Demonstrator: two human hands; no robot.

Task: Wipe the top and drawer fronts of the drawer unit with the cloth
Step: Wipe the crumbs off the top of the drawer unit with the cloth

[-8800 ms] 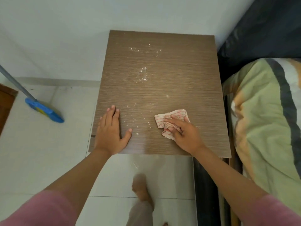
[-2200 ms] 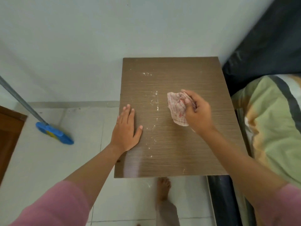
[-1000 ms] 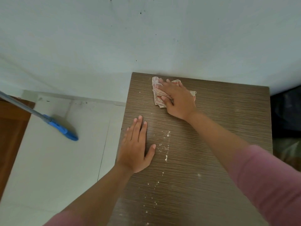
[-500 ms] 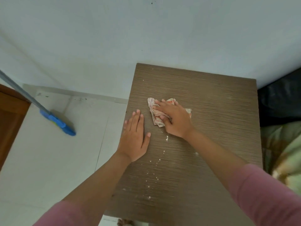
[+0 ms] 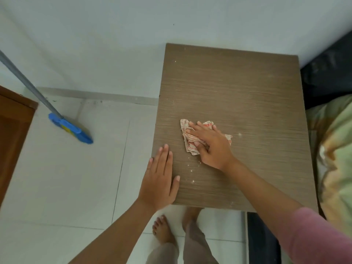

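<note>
A person leans over a brown wood-grain drawer unit (image 5: pixel 247 88) set against a pale wall, seen from above so that only its top shows; the drawer fronts are hidden below the near edge. The right hand (image 5: pixel 211 143) lies flat on a crumpled red-and-white cloth (image 5: pixel 187 138), fingers spread and pressing down rather than gripping, which pins the fabric to the wood so a push can carry dirt along with it. The cloth sits left of the top's middle, nearer the front half.

The left hand (image 5: pixel 160 180) rests palm down and empty at the front left corner, fingers together and thumb out, partly overhanging the edge; it appears to steady the person while the other arm reaches across.

White crumbs (image 5: pixel 192 175) lie scattered between the two hands, with single specks beside the cloth to the right and by the near edge, suggesting the front strip remains to be wiped. The far half looks largely clean, apart from a few faint flecks near the back left corner.

A blue-headed broom (image 5: pixel 70 128) leans on the tiled floor to the left. Bedding (image 5: pixel 335 149) crowds the unit's right side. Bare feet stand just in front.
</note>
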